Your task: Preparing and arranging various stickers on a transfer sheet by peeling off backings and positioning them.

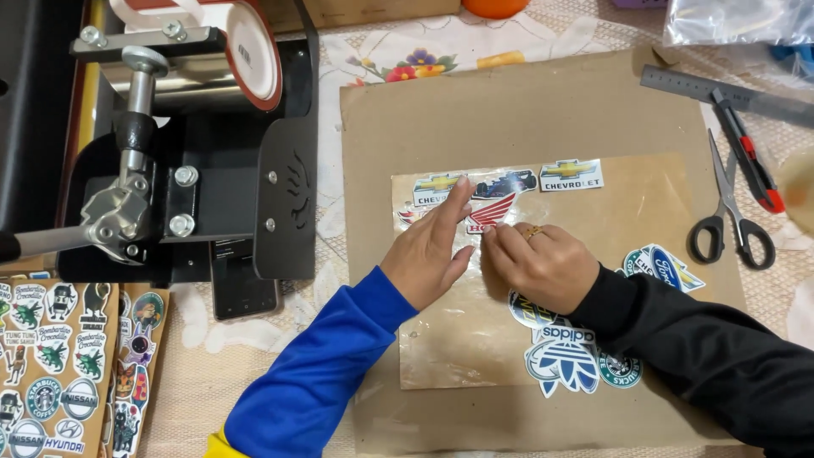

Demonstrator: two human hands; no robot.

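Worktop (254, 373) covered by patterned cloth; black press machine (212, 153) at far left

Brown board (509, 110) at centre, clear film sheet (458, 339) laid on it, stickers grouped along film's far and right edges

Step judged: red winged sticker (492, 212) being set on film

Left hand (428, 254) open, flat, fingers pressing film beside sticker

Right hand (538, 265) pinched closed at sticker's lower edge

Next move judged to call for film kept pinned, sticker smoothed flat

Scissors (729, 225), cutter (750, 165), ruler (721, 93) untouched at right

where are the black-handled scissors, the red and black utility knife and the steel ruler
black-handled scissors (727, 206): head view, on the pivot below the blades
red and black utility knife (748, 153): head view, mid-body
steel ruler (678, 83): head view, left part of its flat face
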